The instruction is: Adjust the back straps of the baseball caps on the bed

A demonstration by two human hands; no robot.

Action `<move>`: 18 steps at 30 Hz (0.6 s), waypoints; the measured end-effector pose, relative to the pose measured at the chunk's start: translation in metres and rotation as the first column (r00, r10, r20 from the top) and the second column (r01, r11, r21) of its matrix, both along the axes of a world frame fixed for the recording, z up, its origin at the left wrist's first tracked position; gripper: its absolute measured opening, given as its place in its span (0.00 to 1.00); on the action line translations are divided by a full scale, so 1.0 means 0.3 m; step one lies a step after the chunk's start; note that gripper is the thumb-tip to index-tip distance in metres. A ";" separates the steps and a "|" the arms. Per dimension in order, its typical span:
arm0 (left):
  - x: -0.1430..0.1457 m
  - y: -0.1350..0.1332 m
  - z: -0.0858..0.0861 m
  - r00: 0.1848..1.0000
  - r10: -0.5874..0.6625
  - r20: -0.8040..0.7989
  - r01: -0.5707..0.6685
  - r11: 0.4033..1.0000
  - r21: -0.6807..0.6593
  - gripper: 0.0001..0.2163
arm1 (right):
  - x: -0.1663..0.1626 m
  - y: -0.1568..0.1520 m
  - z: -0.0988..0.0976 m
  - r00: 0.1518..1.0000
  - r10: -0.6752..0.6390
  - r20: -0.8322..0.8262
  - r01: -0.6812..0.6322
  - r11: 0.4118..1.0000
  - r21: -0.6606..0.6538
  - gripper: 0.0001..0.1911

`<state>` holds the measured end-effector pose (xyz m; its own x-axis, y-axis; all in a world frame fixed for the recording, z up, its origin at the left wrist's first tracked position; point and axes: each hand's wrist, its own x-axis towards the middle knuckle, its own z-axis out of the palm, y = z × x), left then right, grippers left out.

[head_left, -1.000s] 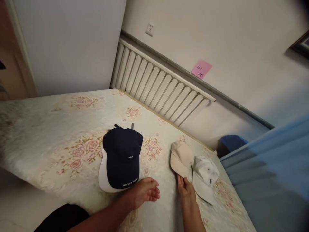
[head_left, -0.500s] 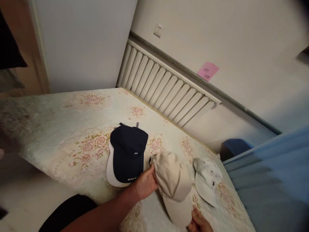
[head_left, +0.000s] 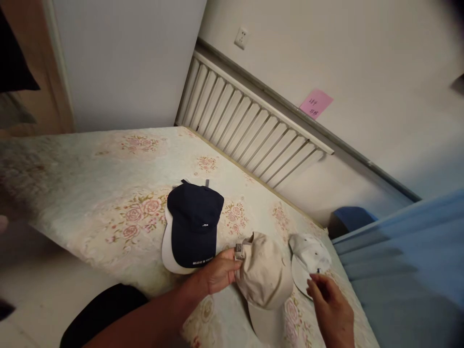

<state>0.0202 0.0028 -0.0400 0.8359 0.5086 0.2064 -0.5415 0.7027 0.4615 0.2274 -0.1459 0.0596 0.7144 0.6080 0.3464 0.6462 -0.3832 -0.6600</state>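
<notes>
Two bare hands reach in from the bottom edge: the left hand [head_left: 217, 273] on a long, uncovered forearm, the right hand [head_left: 329, 304] seen only to the wrist. Beneath the left arm is a rounded patch of black clothing [head_left: 105, 314] — garment type unclear.

My right hand [head_left: 331, 307] now off the beige cap [head_left: 264, 278], hovering near the white cap [head_left: 308, 256], my left hand [head_left: 217, 273] pinching the beige cap's back strap, beige cap moved beside the navy cap [head_left: 194, 224]
</notes>
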 end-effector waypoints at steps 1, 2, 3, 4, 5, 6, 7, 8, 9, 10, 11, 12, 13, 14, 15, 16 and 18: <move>-0.002 -0.002 0.007 1.000 -0.008 -0.003 0.008 1.000 0.014 0.16 | -0.048 0.035 0.042 0.992 0.090 0.086 -0.091 0.996 0.007 0.14; -0.005 -0.003 0.014 1.000 -0.014 -0.007 0.014 1.000 0.026 0.16 | -0.098 0.070 0.074 0.963 0.221 0.157 -0.219 0.975 -0.027 0.12; -0.008 -0.005 0.019 1.000 -0.016 -0.011 0.017 0.999 0.036 0.16 | -0.148 0.105 0.097 0.904 0.376 0.204 -0.365 0.927 -0.091 0.10; -0.011 -0.006 0.024 1.000 -0.021 -0.013 0.021 0.999 0.045 0.16 | -0.195 0.139 0.109 0.833 0.504 0.226 -0.481 0.863 -0.152 0.09; -0.014 -0.007 0.027 1.000 -0.027 -0.012 0.028 0.998 0.053 0.15 | -0.237 0.170 0.114 0.768 0.599 0.226 -0.560 0.800 -0.217 0.08; -0.017 -0.007 0.029 0.999 -0.035 -0.008 0.036 0.998 0.059 0.15 | -0.272 0.199 0.111 0.710 0.672 0.213 -0.608 0.737 -0.296 0.08; -0.019 -0.007 0.029 0.999 -0.042 0.001 0.042 0.997 0.064 0.14 | -0.302 0.225 0.104 0.671 0.713 0.205 -0.625 0.692 -0.362 0.09; -0.020 -0.006 0.029 0.999 -0.045 0.013 0.044 0.997 0.065 0.13 | -0.325 0.247 0.093 0.651 0.730 0.207 -0.616 0.668 -0.417 0.09; -0.019 -0.005 0.028 0.999 -0.042 0.024 0.040 0.997 0.064 0.13 | -0.344 0.264 0.080 0.640 0.737 0.215 -0.595 0.653 -0.469 0.08; -0.018 -0.004 0.027 0.999 -0.035 0.030 0.033 0.998 0.062 0.13 | -0.358 0.278 0.067 0.639 0.736 0.225 -0.564 0.647 -0.514 0.08; -0.014 -0.003 0.026 0.999 -0.022 0.031 0.020 0.998 0.059 0.14 | -0.368 0.289 0.053 0.645 0.726 0.239 -0.528 0.649 -0.547 0.07; -0.010 -0.003 0.024 1.000 -0.002 0.022 0.000 0.998 0.060 0.15 | -0.376 0.296 0.039 0.656 0.711 0.254 -0.493 0.658 -0.569 0.07; -0.004 -0.003 0.022 1.000 0.024 0.004 -0.024 0.998 0.065 0.16 | -0.381 0.301 0.026 0.673 0.688 0.272 -0.457 0.675 -0.579 0.06; 0.001 -0.003 0.020 0.998 0.050 -0.024 -0.048 0.996 0.077 0.16 | -0.384 0.304 0.012 0.696 0.656 0.292 -0.421 0.703 -0.573 0.06; 0.007 -0.005 0.017 0.996 0.075 -0.054 -0.070 0.993 0.094 0.17 | -0.385 0.305 -0.001 0.724 0.617 0.310 -0.388 0.735 -0.556 0.06; 0.011 -0.006 0.013 0.992 0.096 -0.081 -0.087 0.990 0.114 0.17 | -0.386 0.306 -0.015 0.751 0.577 0.321 -0.360 0.765 -0.535 0.06; 0.015 -0.010 0.004 0.988 0.107 -0.109 -0.090 0.985 0.150 0.17 | -0.385 0.306 -0.042 0.799 0.512 0.316 -0.328 0.811 -0.484 0.05</move>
